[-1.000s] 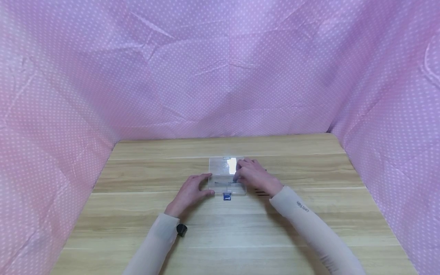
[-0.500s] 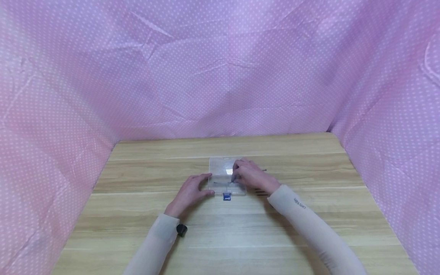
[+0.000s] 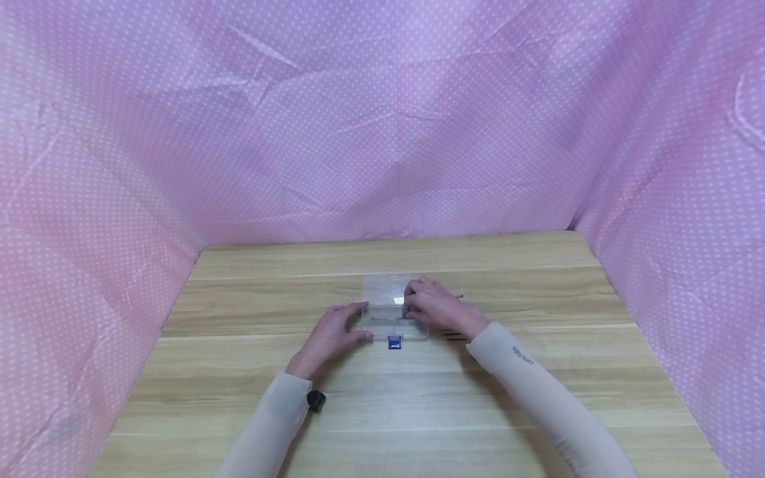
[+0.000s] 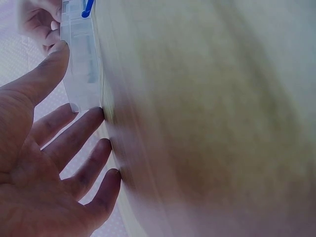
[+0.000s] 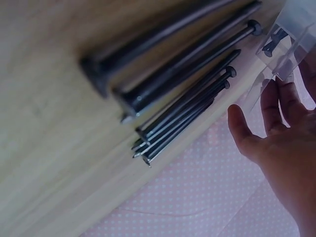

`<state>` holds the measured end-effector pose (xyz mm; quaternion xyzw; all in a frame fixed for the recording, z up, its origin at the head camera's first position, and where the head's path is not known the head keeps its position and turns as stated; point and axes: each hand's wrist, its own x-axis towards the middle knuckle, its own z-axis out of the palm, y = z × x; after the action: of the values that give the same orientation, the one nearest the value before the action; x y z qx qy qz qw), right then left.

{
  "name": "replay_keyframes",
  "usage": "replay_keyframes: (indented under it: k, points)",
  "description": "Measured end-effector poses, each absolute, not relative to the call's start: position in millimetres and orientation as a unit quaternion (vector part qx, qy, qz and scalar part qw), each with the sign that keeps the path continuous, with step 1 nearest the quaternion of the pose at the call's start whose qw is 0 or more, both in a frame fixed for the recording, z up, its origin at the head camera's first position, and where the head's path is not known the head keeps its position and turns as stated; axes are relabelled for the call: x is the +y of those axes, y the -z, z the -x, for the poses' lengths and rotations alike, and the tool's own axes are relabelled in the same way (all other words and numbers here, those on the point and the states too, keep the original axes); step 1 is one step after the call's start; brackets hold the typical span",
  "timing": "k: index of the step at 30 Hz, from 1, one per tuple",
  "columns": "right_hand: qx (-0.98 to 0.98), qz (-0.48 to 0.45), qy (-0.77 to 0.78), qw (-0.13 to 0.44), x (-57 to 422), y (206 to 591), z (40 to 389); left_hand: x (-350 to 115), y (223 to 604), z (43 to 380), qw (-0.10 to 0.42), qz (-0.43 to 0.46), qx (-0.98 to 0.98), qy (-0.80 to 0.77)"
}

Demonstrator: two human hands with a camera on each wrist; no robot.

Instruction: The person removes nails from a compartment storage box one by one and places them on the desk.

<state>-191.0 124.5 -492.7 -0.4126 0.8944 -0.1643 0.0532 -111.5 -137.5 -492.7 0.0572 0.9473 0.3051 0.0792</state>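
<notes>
A clear plastic box (image 3: 382,328) lies on the table with its lid (image 3: 381,289) folded back and a blue latch (image 3: 394,342) at the front. At the box's left end my left hand (image 3: 331,335) holds it, thumb at the near corner and index finger at the far one. My right hand (image 3: 436,305) reaches into the box from the right, fingers bent together. A thin dark nail (image 3: 387,318) lies along the box, its right end at my right fingertips. The fingertips are partly hidden. Dark nails (image 5: 274,42) show through the box wall in the right wrist view.
To the right of the box several dark nails (image 5: 182,111) of different lengths lie on the wooden table (image 3: 382,418). A black round device (image 3: 315,399) sits at my left wrist. Pink dotted cloth (image 3: 388,133) hangs around the table's back and sides.
My right hand has shifted slightly left inside the box, and the nail with it; one nail on the table's right shows more. The left hand and box have stayed put.
</notes>
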Motion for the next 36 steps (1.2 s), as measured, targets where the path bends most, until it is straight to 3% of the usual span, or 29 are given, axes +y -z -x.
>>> replay_keyframes:
  k: [13,36]
  points:
    - [0.888,0.413,0.19,0.066,127,489,189,-141,492,116,0.078,-0.073,0.948,-0.299]
    - [0.873,0.407,0.268,0.034,136,479,181,-141,491,116,0.078,-0.067,0.948,-0.303]
